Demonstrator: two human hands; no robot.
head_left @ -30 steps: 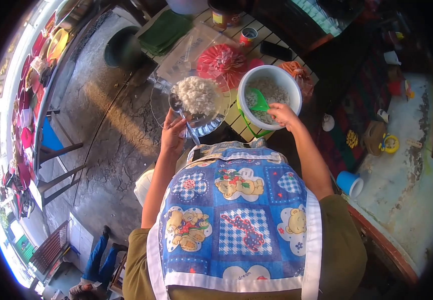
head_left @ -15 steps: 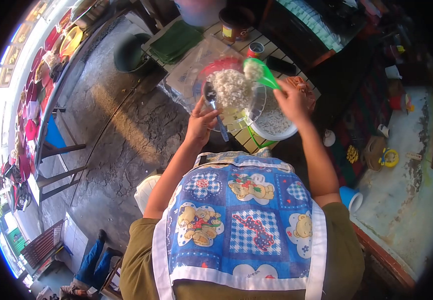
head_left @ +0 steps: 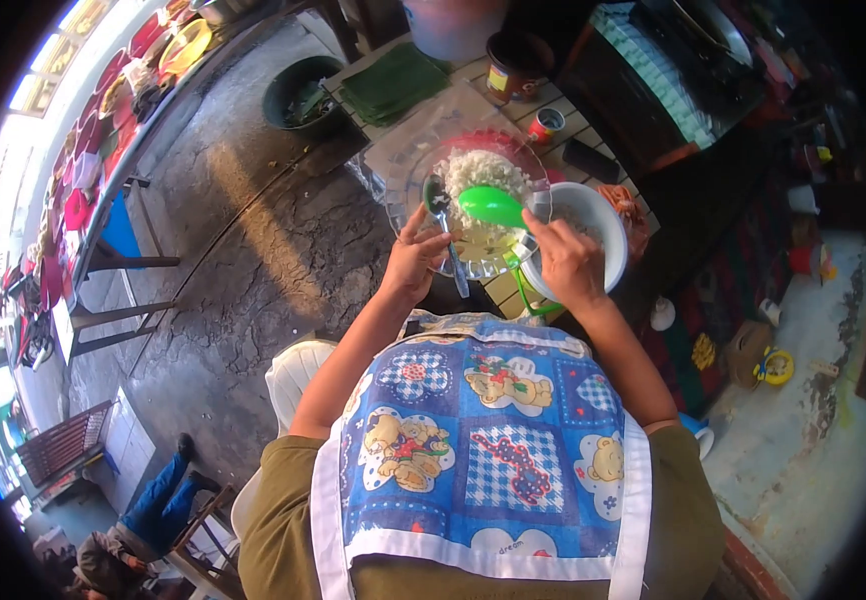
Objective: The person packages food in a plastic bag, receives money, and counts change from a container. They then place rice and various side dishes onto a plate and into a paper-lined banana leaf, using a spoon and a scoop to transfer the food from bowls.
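Rice (head_left: 483,175) lies heaped on a clear glass plate (head_left: 413,160), held up above the slatted surface (head_left: 498,290) at the far centre of the view. The left hand (head_left: 411,262) grips the plate's near rim, fingers curled under it and thumb on top, and its grip also pins a metal spoon (head_left: 440,225) whose bowl rests on the plate just left of the rice. The right hand (head_left: 565,262) is closed round the handle of a green plastic scoop (head_left: 491,205); the scoop's bowl sits over the near side of the rice heap, touching or just above it. To the right of the plate, partly behind the right hand, a white bowl (head_left: 608,225) with more rice in it stands on the surface. Farther off on the same surface are a folded green cloth (head_left: 393,85), a brown jar (head_left: 515,65) and a small red tin (head_left: 545,125). A patchwork apron (head_left: 483,440) with bear prints fills the near part of the view.
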